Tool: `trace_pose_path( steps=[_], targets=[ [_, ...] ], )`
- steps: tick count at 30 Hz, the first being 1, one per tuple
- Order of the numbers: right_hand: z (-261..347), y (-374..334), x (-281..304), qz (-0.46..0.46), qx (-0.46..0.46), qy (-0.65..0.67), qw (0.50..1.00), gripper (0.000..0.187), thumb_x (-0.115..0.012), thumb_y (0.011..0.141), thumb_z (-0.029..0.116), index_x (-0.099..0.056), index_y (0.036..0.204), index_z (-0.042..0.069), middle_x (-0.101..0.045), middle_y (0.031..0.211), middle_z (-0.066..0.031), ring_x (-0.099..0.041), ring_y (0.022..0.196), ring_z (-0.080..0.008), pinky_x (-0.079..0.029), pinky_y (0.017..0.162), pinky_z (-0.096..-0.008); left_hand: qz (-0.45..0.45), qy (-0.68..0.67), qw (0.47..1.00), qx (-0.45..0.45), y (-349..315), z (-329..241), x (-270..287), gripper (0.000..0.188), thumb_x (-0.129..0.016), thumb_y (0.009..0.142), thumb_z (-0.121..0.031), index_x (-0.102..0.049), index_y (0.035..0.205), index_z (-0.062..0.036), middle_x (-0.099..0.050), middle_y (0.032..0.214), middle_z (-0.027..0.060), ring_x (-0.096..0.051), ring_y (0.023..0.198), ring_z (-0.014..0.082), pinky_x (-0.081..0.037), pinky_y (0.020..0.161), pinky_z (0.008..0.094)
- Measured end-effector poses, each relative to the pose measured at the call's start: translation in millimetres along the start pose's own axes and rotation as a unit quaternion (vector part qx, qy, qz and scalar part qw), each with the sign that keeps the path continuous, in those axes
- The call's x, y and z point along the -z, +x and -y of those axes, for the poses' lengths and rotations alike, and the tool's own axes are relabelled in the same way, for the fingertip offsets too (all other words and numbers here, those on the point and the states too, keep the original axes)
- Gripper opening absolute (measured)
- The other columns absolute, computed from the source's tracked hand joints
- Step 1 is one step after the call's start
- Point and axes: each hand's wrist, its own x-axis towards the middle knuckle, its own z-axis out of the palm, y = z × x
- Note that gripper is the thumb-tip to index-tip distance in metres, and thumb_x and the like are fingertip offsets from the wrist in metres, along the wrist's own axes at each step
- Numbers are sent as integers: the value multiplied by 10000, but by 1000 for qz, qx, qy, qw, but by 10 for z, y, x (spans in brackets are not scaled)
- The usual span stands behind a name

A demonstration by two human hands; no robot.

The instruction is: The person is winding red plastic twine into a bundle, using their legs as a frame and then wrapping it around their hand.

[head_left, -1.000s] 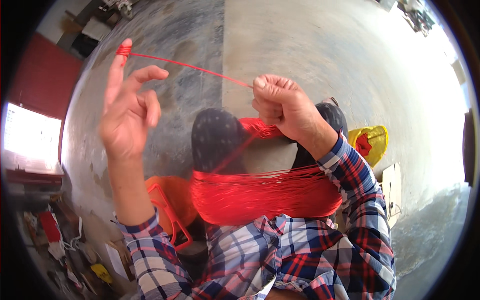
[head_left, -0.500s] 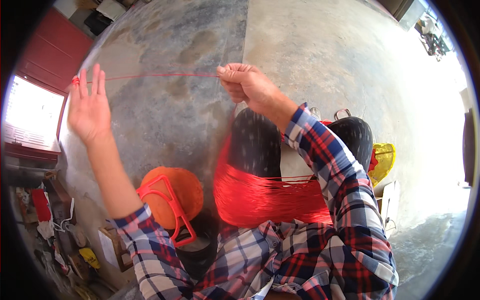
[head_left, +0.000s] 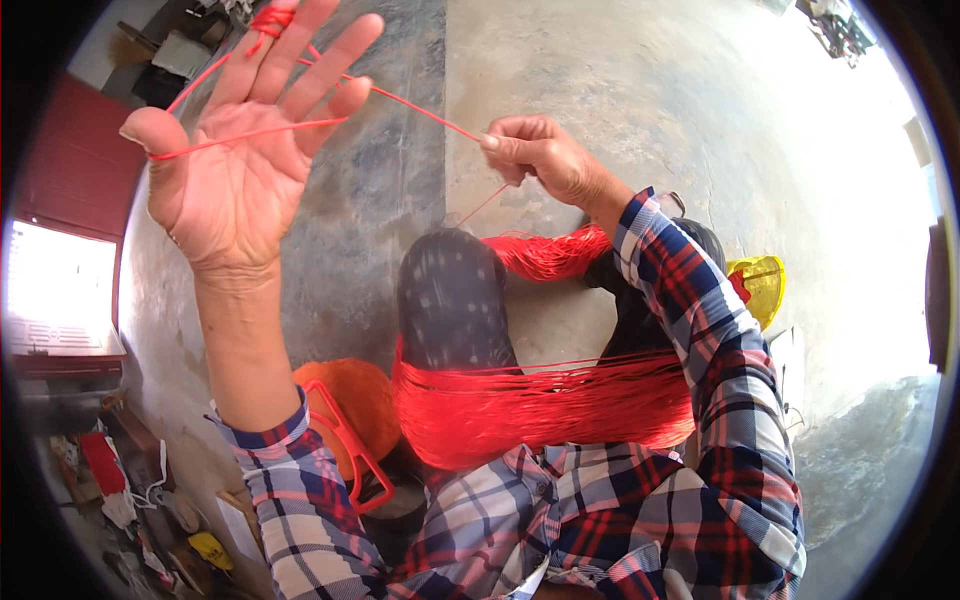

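My left hand [head_left: 240,175] is raised at the upper left, palm toward me, with its fingers spread. Red cord is wound round one finger near the picture's top and stretched across the palm from thumb to little finger. From behind these fingers the taut red cord [head_left: 425,113] runs to my right hand [head_left: 540,155], which pinches it between thumb and fingers. A thinner length slants down from that hand toward my knee. A thick hank of red cord [head_left: 540,410] is looped round my dark-trousered legs, lying across my lap and showing again beyond the knees.
Beside my left leg are an orange round pad [head_left: 365,400] and a red plastic frame [head_left: 345,440]. A yellow basket-like thing [head_left: 762,288] with red inside stands past my right leg. Mixed clutter [head_left: 140,500] lies at lower left, below a bright white panel [head_left: 62,290]. The floor is concrete.
My left hand has come nearer and up, with cord now spanning its thumb and little finger. My right hand has shifted right, still pinching the cord; the span between the hands is shorter.
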Motion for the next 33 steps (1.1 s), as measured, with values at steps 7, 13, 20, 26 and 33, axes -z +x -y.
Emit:
trace_pose_path(
  steps=[7, 13, 20, 26, 33],
  targets=[
    [1754, -57, 761, -370, 257, -343, 825, 303, -706, 866, 304, -588, 680, 95, -428, 565, 84, -309, 479, -16, -225, 416, -210, 89, 18, 989, 114, 75, 299, -449, 1273, -774, 652, -589, -55, 1461, 82, -35, 1541, 264, -104, 1406, 472, -380, 1069, 514],
    [1828, -230, 785, -335, 183, -481, 789, 328, -704, 869, 345, -617, 724, 64, -482, 604, 64, -407, 562, -62, -333, 494, -260, 303, -251, 919, 19, 367, 272, -663, 1183, -681, 677, -698, -191, 1467, 34, -163, 1540, 226, -154, 1387, 504, -300, 1079, 591],
    [898, -679, 556, -133, -24, -337, 932, 315, -676, 886, 336, -688, 752, 52, -485, 565, 37, -396, 533, -51, -310, 483, -238, -166, 768, 554, -274, 763, 529, 145, 724, -789, 743, -219, -435, 1334, 3, -484, 1363, 178, -478, 1258, 317, -425, 1003, 399],
    [1217, -875, 991, -147, 147, -74, 975, 326, -659, 896, 276, -530, 648, 109, -338, 542, 75, -255, 489, -38, -199, 454, -244, 458, 429, 766, 141, 479, 667, -914, 647, -745, 747, -307, -543, 1239, 62, -573, 1247, 241, -556, 1162, 341, -403, 1027, 384],
    [503, -1275, 1323, -249, 3, -89, 964, 355, -632, 913, 304, -514, 643, 106, -353, 544, 71, -288, 490, -46, -233, 464, -240, -163, 364, 866, -301, 1382, 517, -580, 575, -672, 833, -271, -469, 1220, 104, -491, 1302, 263, -489, 1223, 394, -434, 1025, 506]
  ],
)
